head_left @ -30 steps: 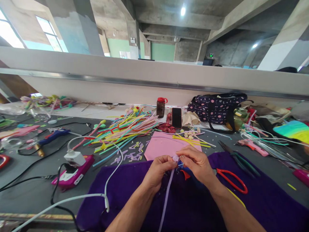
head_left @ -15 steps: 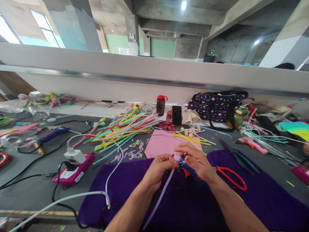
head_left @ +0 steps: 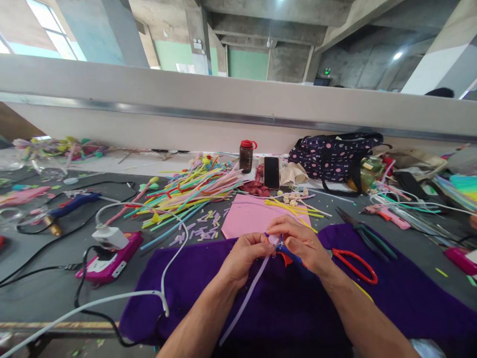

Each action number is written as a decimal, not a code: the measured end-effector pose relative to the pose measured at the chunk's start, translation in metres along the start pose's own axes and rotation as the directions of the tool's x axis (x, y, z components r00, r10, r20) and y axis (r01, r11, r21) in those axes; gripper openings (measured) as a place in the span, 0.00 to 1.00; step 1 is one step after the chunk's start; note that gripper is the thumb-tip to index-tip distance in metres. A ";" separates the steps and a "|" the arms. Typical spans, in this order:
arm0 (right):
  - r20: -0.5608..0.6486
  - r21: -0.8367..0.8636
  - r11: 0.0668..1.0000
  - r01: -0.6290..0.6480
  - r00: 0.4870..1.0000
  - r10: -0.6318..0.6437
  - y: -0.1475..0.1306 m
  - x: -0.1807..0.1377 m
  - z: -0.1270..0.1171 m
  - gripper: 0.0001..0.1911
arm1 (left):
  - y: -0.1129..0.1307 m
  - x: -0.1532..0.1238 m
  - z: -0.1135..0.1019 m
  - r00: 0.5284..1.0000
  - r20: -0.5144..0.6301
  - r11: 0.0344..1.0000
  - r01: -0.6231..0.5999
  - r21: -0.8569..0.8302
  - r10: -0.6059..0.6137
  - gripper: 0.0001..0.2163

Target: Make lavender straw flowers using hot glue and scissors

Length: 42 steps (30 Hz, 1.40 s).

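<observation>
My left hand (head_left: 250,253) pinches a small rolled lilac piece (head_left: 275,239), which looks like a pipe-cleaner bloom, between thumb and fingertips. From it a long lilac pipe cleaner (head_left: 246,298) hangs down over the dark purple cloth (head_left: 179,278). My right hand (head_left: 300,243) curls around a blue tool with an orange-red part, which looks like a glue gun (head_left: 291,254). Its front end is close to the lilac piece, and much of it is hidden by the hand. The right index fingertip reaches over the top of the lilac piece; contact is hard to tell.
Ahead lies a pink sheet (head_left: 246,214) beside short lilac cuttings (head_left: 203,229) and piled pipe cleaners (head_left: 194,191). Red-handled scissors (head_left: 356,266) and pliers (head_left: 367,236) lie right. Left are a magenta power strip (head_left: 112,258) with cables and another blue glue gun (head_left: 76,205).
The view has shifted slightly, so the table things sit a little higher and further left. Both hands stay at the lilac piece, with the right fingers moved only slightly.
</observation>
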State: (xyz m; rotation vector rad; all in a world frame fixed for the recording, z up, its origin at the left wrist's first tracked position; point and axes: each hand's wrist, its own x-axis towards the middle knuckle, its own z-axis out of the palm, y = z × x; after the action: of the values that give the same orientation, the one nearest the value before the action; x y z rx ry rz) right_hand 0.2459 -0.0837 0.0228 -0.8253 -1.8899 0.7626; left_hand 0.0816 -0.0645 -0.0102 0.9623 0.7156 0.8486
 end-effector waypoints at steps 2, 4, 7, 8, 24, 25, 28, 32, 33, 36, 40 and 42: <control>-0.002 0.001 1.000 -0.004 1.000 0.004 -0.001 0.000 0.000 0.23 | 0.001 0.000 0.001 1.000 0.003 1.000 -0.004 -0.004 0.004 0.04; -0.005 -0.002 1.000 -0.008 1.000 0.008 -0.002 0.000 0.001 0.23 | 0.001 0.000 0.001 1.000 0.006 1.000 -0.010 -0.011 0.010 0.04; -0.007 -0.001 1.000 -0.014 1.000 0.014 -0.003 0.000 0.001 0.23 | 0.001 0.000 0.001 1.000 0.000 1.000 -0.007 -0.018 0.007 0.05; -0.006 0.002 1.000 -0.016 1.000 0.016 -0.003 0.000 0.001 0.23 | 0.001 0.000 0.001 1.000 -0.006 1.000 -0.001 -0.020 0.001 0.05; -0.081 0.099 0.983 -0.152 0.984 0.160 0.002 -0.002 0.000 0.25 | 0.005 -0.001 0.002 0.999 0.000 0.997 0.043 -0.059 -0.043 0.05; -0.086 0.144 0.972 -0.188 0.976 0.201 0.004 -0.003 0.000 0.24 | 0.005 -0.001 0.002 0.999 0.013 0.996 0.049 -0.070 -0.048 0.05; -0.084 0.311 0.906 -0.286 0.942 0.326 0.008 -0.003 -0.001 0.21 | 0.006 -0.001 0.000 0.998 0.048 0.994 0.056 -0.091 -0.052 0.06; -0.016 0.474 0.814 -0.336 0.921 0.389 0.012 -0.002 -0.003 0.18 | 0.006 -0.001 -0.001 0.993 0.095 0.988 0.080 -0.129 -0.068 0.06; 0.010 0.498 0.795 -0.346 0.919 0.393 0.012 -0.002 -0.004 0.18 | 0.006 -0.001 -0.001 0.992 0.102 0.987 0.087 -0.137 -0.073 0.06; 0.075 0.556 0.744 -0.369 0.915 0.397 0.013 -0.002 -0.004 0.19 | 0.005 -0.001 0.000 0.989 0.125 0.987 0.094 -0.133 -0.077 0.06; 0.100 0.579 0.727 -0.369 0.917 0.386 0.014 -0.003 -0.002 0.18 | 0.004 -0.001 0.002 0.984 0.165 0.991 0.084 -0.108 -0.066 0.05; 0.108 0.585 0.718 -0.377 0.913 0.392 0.016 -0.004 0.000 0.17 | 0.004 -0.001 0.003 0.982 0.174 0.991 0.090 -0.099 -0.071 0.04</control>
State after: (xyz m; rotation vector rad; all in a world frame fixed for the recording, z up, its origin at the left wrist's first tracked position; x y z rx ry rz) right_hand 0.2511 -0.0774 0.0088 -0.8096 -1.3181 1.5099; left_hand 0.0826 -0.0653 -0.0053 0.8923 0.5530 0.7166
